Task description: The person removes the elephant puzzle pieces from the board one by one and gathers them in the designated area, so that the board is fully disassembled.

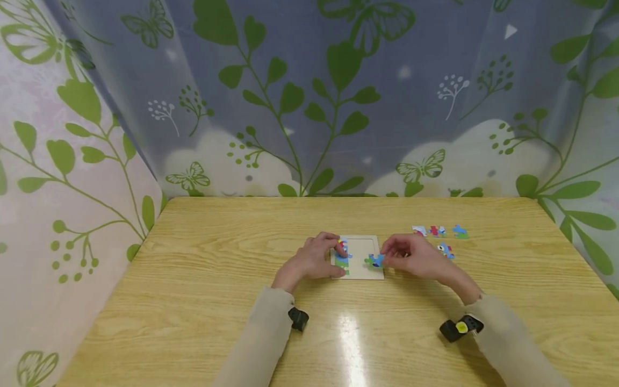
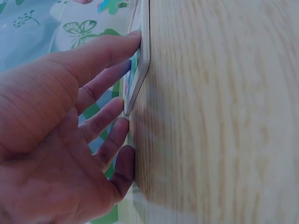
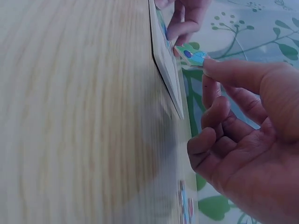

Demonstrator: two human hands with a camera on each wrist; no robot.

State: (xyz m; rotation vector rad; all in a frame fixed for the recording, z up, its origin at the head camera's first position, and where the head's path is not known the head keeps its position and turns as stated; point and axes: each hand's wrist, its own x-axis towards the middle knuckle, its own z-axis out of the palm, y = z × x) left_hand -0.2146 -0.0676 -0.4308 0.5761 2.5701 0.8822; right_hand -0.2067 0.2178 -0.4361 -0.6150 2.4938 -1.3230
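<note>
A shallow wooden puzzle tray [image 1: 359,244] lies flat on the table, with joined puzzle pieces [image 1: 342,264] along its left side. My left hand [image 1: 316,257] rests over that side, its fingers [image 2: 105,114] spread. Its thumb and index fingertips touch down at the pieces, while the other fingertips reach the tray's edge and the table. Between thumb and index finger, my right hand [image 1: 412,256] pinches a blue and green puzzle piece [image 1: 374,260]. In the right wrist view this puzzle piece [image 3: 192,56] is held tilted above the tray, the remaining fingers loosely curled below.
Several loose puzzle pieces lie right of the tray: a white one [image 1: 419,230], a red one [image 1: 437,231], a blue and green one [image 1: 460,231] and one partly behind my right hand [image 1: 446,250]. A leaf-patterned curtain [image 1: 309,107] hangs behind the wooden table [image 1: 217,242].
</note>
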